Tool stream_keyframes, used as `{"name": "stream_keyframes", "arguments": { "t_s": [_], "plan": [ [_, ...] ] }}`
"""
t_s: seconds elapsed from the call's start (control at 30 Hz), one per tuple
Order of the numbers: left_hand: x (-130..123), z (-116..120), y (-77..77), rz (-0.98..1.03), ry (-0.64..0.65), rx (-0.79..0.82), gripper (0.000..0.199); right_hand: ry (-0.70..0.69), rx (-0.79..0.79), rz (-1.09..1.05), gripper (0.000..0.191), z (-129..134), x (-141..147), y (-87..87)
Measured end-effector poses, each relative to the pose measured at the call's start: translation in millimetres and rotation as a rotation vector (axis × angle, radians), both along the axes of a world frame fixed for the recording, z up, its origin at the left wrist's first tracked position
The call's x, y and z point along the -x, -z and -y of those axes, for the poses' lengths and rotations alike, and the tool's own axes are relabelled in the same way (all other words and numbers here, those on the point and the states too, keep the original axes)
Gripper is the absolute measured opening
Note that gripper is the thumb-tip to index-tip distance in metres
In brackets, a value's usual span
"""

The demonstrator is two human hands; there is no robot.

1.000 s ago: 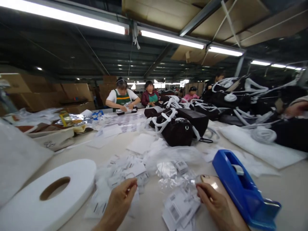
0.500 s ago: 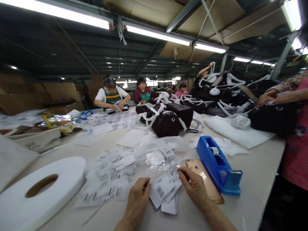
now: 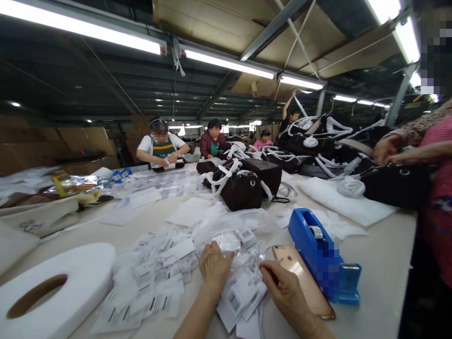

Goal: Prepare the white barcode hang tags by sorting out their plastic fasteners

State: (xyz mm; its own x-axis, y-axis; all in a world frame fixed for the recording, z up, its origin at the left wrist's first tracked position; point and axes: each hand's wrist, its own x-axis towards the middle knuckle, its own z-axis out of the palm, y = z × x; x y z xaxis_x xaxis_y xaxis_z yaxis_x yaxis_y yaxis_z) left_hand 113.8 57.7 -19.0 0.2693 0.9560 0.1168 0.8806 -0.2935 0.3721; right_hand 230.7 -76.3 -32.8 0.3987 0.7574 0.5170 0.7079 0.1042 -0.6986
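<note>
My left hand reaches over a small heap of clear plastic, thumb and index finger apart; its other fingertips are hidden. My right hand is closed in a pinch by the clear loops at the top of the white barcode tags. What sits between those fingertips is too small to make out. The tags lie overlapping on the table between both wrists. To their left spreads a larger pile of printed clear-and-white labels. A gold phone lies face down beside my right hand.
A blue tape dispenser stands right of the phone. At the left lies a big white roll. Black bags with white-wrapped handles sit ahead. Co-workers stand across the table, and another person's hands hold a black bag at right.
My left hand has moved forward from beside the tags to the clear plastic, its thumb and index finger now apart. My right hand stays pinched near the tag loops. The view has shifted slightly.
</note>
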Motion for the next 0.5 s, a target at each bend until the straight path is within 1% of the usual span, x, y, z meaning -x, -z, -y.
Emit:
{"name": "stream_keyframes", "arguments": {
  "t_s": [0.13, 0.3, 0.37, 0.5],
  "plan": [
    [-2, -7, 0.2, -0.017, -0.015, 0.094, 0.024, -0.028, -0.005, 0.043, 0.019, -1, -1, 3.1],
    [6, -18, -4.3, 0.011, -0.013, 0.229, 0.02, -0.034, 0.002, 0.063, 0.02, -2, -2, 4.6],
    [10, -22, -5.4, 0.03, 0.018, 0.243, 0.021, -0.035, 0.007, 0.065, 0.02, -2, -2, 4.0],
    [18, -25, -6.9, 0.054, 0.075, 0.22, 0.022, -0.043, 0.027, 0.065, 0.021, -2, -2, 2.4]
  ]
}}
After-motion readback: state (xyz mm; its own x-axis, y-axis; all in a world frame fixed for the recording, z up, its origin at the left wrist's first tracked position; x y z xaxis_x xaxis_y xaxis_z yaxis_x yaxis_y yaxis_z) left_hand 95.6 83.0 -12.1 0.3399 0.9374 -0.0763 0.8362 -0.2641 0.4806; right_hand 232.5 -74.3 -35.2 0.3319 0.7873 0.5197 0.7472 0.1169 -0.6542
